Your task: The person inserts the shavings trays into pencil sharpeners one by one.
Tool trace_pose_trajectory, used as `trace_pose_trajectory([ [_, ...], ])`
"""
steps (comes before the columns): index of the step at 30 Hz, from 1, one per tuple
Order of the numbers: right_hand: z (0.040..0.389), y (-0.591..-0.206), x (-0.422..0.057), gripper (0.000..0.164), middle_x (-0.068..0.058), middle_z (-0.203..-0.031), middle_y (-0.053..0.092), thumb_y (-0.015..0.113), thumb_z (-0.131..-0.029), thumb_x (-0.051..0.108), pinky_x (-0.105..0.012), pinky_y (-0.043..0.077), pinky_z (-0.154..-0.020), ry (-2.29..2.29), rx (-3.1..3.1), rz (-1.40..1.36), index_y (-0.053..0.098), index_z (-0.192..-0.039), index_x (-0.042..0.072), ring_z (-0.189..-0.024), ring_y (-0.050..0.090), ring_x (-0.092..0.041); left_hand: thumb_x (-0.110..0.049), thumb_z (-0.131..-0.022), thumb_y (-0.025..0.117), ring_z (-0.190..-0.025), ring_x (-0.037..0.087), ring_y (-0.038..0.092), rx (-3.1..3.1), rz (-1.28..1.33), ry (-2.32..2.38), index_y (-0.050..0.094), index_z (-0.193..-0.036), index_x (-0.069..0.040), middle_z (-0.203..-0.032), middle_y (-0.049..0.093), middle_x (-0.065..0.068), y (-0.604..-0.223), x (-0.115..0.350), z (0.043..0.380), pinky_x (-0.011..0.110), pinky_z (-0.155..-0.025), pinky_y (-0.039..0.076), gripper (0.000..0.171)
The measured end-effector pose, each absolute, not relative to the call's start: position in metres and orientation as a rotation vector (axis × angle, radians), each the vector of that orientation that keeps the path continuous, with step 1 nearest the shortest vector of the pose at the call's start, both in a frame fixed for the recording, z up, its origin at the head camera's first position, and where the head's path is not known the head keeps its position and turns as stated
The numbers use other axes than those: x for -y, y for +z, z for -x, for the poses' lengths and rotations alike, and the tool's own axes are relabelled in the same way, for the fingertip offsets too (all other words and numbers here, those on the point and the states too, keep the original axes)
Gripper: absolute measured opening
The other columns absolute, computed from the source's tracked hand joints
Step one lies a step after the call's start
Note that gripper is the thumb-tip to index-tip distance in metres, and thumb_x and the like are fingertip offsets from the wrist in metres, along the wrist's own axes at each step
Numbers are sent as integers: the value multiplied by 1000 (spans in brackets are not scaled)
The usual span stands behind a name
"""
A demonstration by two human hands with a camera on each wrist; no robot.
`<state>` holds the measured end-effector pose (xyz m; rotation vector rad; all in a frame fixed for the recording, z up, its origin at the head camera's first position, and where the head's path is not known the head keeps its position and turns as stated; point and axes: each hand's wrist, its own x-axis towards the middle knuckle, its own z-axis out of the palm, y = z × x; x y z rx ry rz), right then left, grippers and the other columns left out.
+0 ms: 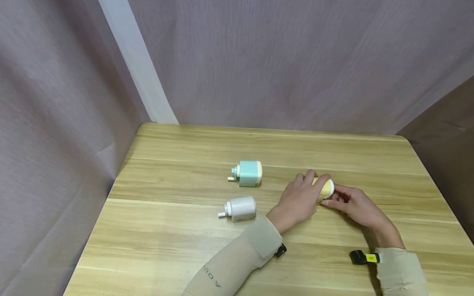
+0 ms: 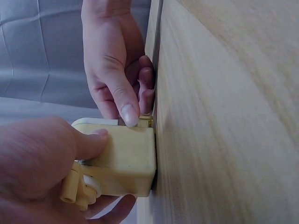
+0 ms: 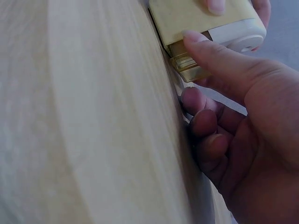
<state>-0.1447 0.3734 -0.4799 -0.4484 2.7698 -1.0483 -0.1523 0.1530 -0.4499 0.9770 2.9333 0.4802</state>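
A yellow hand-crank pencil sharpener (image 1: 326, 188) with a white end lies on its side on the wooden table, between both hands. My left hand (image 1: 300, 199) grips its body from the left; in the left wrist view the crank handle (image 2: 70, 185) shows beside that palm. With thumb and bent forefinger, my right hand (image 1: 358, 206) pinches the sharpener at its white end. A see-through drawer (image 3: 192, 72) sticks partly out there, under the right thumb. The other right fingers are curled loosely near the tabletop.
A teal pencil sharpener (image 1: 249, 173) lies left of the hands, crank toward the left. Nearer, close to the left forearm, lies a light grey one (image 1: 243, 208). Grey curtains (image 1: 281, 65) hang behind the wooden table (image 1: 166, 246).
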Motion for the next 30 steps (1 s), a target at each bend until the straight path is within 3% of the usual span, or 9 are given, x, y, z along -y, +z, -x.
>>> trace_pose_trajectory([
  [10,146,-479,-371,18,-3,-77,59,75,-94,31,-25,42,-55,-997,-2803,451,67,-105,19,-67,50,-14,-37,-100,63,-97,14,49,-2935,-986,481,28,-157,-34,-131,47,-2,-449,-153,153,21,-67,49,66],
  [30,145,-479,-369,18,0,-72,57,80,-90,27,-25,43,-51,-976,-2815,523,65,-98,20,-62,50,-12,-36,-102,62,-98,14,49,-2951,-993,466,29,-156,-33,-133,47,-1,-450,-152,152,21,-69,50,64],
])
